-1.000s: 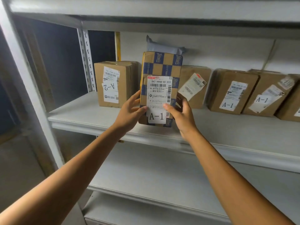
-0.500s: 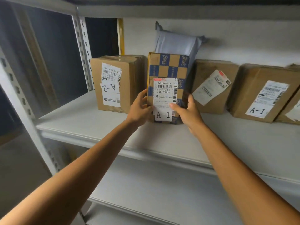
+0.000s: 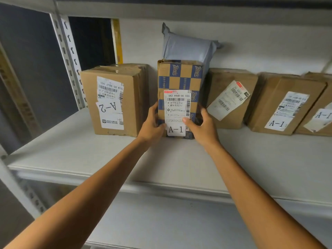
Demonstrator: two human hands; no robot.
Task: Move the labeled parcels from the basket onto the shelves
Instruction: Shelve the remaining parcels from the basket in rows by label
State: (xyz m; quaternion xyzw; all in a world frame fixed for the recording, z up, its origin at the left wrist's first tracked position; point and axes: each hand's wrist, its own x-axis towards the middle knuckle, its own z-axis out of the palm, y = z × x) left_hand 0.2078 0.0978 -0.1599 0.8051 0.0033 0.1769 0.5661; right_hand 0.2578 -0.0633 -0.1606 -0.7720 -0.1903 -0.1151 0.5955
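Sitting at the left is the A-2 box point(image 3: 111, 99). My left hand point(image 3: 150, 125) and right hand point(image 3: 203, 126) curl their fingers round the checkered A-1 parcel point(image 3: 179, 78), upright on the shelf point(image 3: 161, 159). Brown boxes point(image 3: 269, 105) stand further right.

A pale, plain wall point(image 3: 260, 44) is seen at the back, running from the middle to the right edge. At its left end a narrow yellow strip point(image 3: 117, 40) is set upright, and just beside it a black opening point(image 3: 89, 42) is seen. Further left, a slotted metal upright point(image 3: 69, 56) is shown, with a row of keyhole slots down its face. Behind it, the upper left is filled by a dark grey panel point(image 3: 28, 65). Along the far left edge a brownish slat point(image 3: 17, 97) is crossed by dark markings, too blurred to be read. A dull grey-brown floor point(image 3: 9, 209) is glimpsed in the lower left corner.
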